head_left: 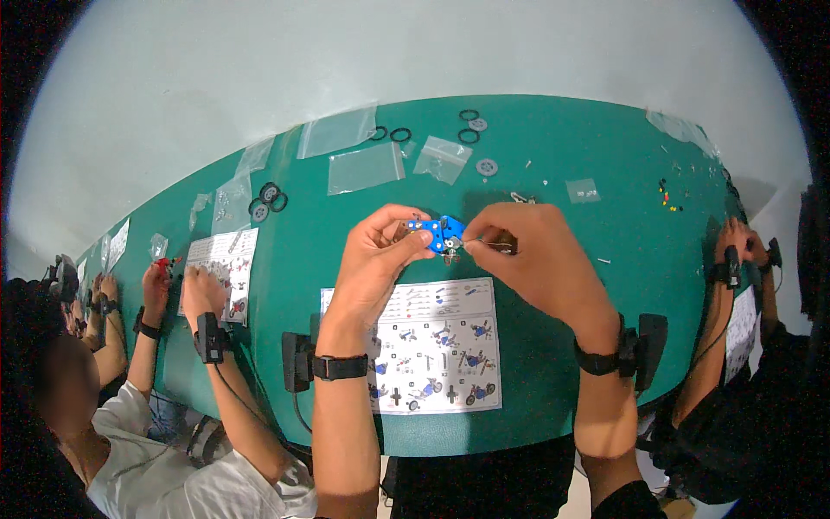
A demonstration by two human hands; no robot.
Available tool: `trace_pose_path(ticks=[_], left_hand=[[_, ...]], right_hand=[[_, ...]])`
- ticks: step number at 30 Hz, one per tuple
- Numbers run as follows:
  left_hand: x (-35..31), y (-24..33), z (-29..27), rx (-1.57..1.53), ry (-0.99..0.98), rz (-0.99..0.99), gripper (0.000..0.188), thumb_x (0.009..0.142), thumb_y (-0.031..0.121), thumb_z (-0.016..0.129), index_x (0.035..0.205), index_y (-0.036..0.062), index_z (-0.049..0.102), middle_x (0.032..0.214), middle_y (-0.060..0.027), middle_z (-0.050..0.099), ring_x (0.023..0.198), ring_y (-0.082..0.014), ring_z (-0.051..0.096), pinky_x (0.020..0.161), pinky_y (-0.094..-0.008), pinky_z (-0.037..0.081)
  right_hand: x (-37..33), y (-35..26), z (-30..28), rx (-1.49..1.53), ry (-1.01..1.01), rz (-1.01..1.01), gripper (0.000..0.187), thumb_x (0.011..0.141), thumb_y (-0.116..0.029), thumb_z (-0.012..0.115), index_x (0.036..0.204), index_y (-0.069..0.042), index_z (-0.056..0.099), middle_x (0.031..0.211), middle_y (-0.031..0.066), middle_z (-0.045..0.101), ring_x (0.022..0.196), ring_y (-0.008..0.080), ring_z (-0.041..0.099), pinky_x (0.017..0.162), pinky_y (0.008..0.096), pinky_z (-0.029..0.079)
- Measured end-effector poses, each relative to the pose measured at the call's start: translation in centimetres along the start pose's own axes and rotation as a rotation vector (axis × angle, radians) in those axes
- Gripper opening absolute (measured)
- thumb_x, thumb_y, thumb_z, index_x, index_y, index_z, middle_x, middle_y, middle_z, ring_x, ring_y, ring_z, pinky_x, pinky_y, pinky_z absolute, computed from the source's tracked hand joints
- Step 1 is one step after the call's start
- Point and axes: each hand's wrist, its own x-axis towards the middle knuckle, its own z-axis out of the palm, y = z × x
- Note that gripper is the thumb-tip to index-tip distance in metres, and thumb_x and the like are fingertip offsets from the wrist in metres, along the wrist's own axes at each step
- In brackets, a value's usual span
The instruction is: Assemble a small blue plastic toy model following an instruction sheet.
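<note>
My left hand is closed round a small blue model assembly with metal bits on it, held above the table. The thumb lies on its near side, and the fingers reach behind it. My right hand is at the right side of the assembly, thumb and forefinger pinched together. A thin metal rod shows at those fingers; its exact kind is too small to tell. Below both hands, a printed instruction sheet with pictures of a blue motorcycle lies on the green table, partly covered by my left wrist.
Clear plastic bags, black rings and grey wheel discs lie at the back. A small screw is right of my right hand. Co-workers sit on both sides; the left one holds a red part near another sheet.
</note>
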Motion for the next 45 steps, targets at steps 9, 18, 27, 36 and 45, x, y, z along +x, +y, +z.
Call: trace_pose_path(ticks=[9,18,27,36,45], left_hand=[[-0.2,0.3,0.0,-0.029,-0.003,0.002,0.018,0.095,0.000,0.071,0.112,0.0033,0.067,0.105,-0.0071,0.072,0.090,-0.0134,0.071,0.079,-0.0255,0.063],[-0.1,0.0,-0.5,-0.055,-0.020,0.016,0.018,0.094,-0.001,0.070,0.112,0.0032,0.066,0.106,-0.0076,0.072,0.091,-0.0136,0.072,0.080,-0.0255,0.063],[-0.1,0.2,-0.1,-0.071,0.011,0.009,0.019,0.094,-0.002,0.071,0.112,-0.0007,0.067,0.100,-0.0084,0.072,0.089,-0.0123,0.070,0.081,-0.0254,0.062],[0.0,-0.1,-0.3,-0.082,0.020,0.007,0.018,0.095,-0.002,0.070,0.113,-0.0003,0.067,0.102,-0.0080,0.072,0.091,-0.0121,0.070,0.082,-0.0258,0.062],[0.3,-0.5,-0.7,-0.055,0.035,-0.024,0.017,0.096,0.000,0.068,0.112,0.0029,0.065,0.110,-0.0070,0.070,0.097,-0.0138,0.070,0.085,-0.0262,0.062]], right_hand=[[0.4,1.9,-0.1,0.213,-0.095,0.090,0.020,0.094,-0.016,0.072,0.097,0.004,0.072,0.084,0.0115,0.074,0.076,0.0156,0.070,0.071,0.0316,0.054],[0.5,1.7,0.0,0.331,-0.172,0.168,0.016,0.096,-0.014,0.069,0.101,0.001,0.070,0.082,0.0058,0.071,0.074,0.0118,0.066,0.068,0.0288,0.053],[0.6,1.8,-0.2,0.468,-0.197,0.220,0.011,0.097,-0.008,0.067,0.103,0.000,0.064,0.085,0.0069,0.070,0.071,0.0112,0.063,0.066,0.0263,0.052],[0.6,3.1,-0.7,0.372,-0.142,0.139,0.012,0.095,-0.009,0.065,0.102,0.001,0.064,0.087,0.0099,0.072,0.073,0.0152,0.068,0.067,0.0294,0.055],[0.6,3.6,-0.7,0.419,-0.202,0.271,0.010,0.098,-0.007,0.061,0.106,-0.001,0.064,0.089,0.0067,0.071,0.075,0.0106,0.062,0.066,0.0270,0.051]])
